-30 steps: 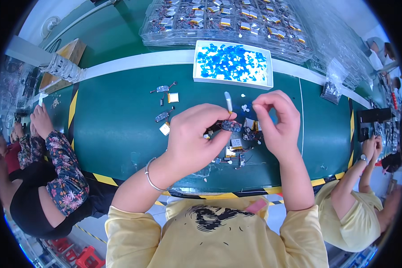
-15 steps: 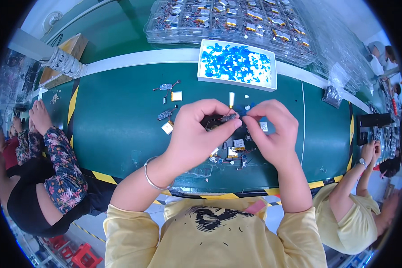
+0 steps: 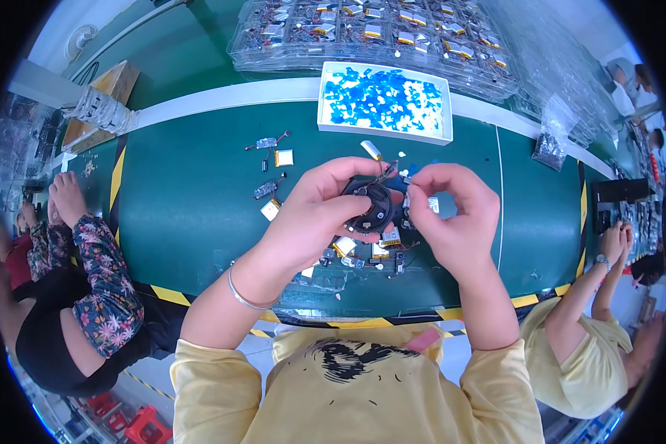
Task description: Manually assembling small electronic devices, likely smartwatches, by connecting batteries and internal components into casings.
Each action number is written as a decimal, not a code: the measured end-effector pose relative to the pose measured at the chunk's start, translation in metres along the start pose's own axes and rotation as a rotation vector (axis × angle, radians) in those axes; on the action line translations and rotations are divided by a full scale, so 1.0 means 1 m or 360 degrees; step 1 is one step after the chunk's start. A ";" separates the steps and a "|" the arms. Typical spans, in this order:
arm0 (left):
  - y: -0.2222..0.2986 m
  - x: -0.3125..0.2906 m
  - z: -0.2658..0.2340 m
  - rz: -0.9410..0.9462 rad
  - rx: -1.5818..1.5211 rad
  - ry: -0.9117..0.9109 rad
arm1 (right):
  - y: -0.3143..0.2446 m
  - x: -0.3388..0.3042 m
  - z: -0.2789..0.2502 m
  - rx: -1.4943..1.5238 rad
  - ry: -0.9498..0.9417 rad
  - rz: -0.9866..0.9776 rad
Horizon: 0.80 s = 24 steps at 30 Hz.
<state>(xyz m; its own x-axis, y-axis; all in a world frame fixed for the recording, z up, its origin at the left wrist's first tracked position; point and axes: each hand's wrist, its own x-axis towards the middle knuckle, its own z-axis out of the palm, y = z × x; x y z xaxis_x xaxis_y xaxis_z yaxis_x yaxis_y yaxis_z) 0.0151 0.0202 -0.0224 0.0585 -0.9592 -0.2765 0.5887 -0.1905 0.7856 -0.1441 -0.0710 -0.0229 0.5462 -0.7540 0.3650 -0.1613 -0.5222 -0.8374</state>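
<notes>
One round black housing (image 3: 382,214) sits above our green bench (image 3: 189,192), our left fingers (image 3: 350,209) gripping it facing us, presumably for access, our right fingers (image 3: 419,205) narrowed beside it, grip unclear.

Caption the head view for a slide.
Left hand grips a round black part, right hand beside it, a white box of blue pieces beyond.

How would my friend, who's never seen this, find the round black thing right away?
Look across the green table to the white box of blue bits. Nearer the person than that box, the left hand holds the round black thing. Its wide, dark ring shape sets it apart from the small, flat, silvery batteries lying near it.
</notes>
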 end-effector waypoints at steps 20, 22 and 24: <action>-0.003 -0.015 0.017 0.0318 0.0265 0.0003 | -0.004 -0.001 0.012 -0.0308 0.0036 -0.0661; -0.003 -0.016 0.018 0.0320 0.0278 0.0027 | -0.001 0.001 0.012 -0.0302 0.0009 -0.0744; -0.002 -0.015 0.017 0.0268 0.0232 0.0016 | 0.002 0.003 0.011 -0.0294 -0.0015 -0.0758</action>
<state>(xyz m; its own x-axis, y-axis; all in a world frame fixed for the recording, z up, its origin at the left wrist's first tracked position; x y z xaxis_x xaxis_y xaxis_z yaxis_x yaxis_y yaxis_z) -0.0005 0.0319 -0.0104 0.1548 -0.9780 -0.1397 0.4473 -0.0567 0.8926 -0.1339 -0.0697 -0.0275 0.6018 -0.4120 0.6842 -0.0347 -0.8693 -0.4930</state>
